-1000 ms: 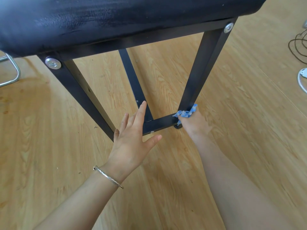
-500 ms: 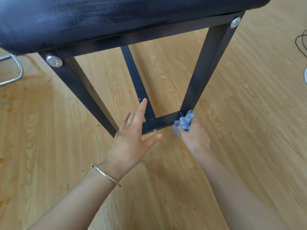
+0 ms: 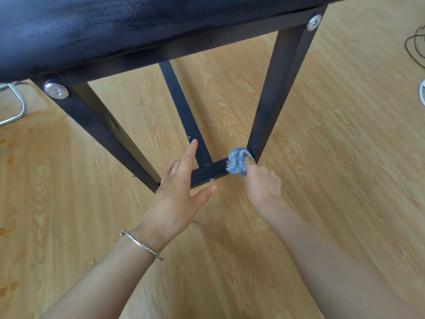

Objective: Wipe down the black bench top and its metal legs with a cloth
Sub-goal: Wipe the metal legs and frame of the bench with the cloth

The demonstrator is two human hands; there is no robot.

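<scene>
The black padded bench top (image 3: 110, 31) fills the upper part of the view. Below it two black metal legs slant down: the left leg (image 3: 108, 134) and the right leg (image 3: 278, 88), joined near the floor by a low crossbar (image 3: 207, 172). A centre rail (image 3: 181, 111) runs back from the crossbar. My right hand (image 3: 262, 187) grips a bunched blue-and-white cloth (image 3: 238, 161) against the corner where the right leg meets the crossbar. My left hand (image 3: 179, 192) is spread with straight fingers over the crossbar's left end, forefinger pointing up along the centre rail.
Light wood floor (image 3: 333, 157) lies all around. A chrome tube frame (image 3: 16, 109) stands at the left edge. Dark cables (image 3: 414, 44) and a pale curved object (image 3: 422, 93) lie at the right edge.
My right hand drew the cloth from the foot of the right leg toward me, then brought it back to the inner corner of leg and crossbar. My left hand stayed put.
</scene>
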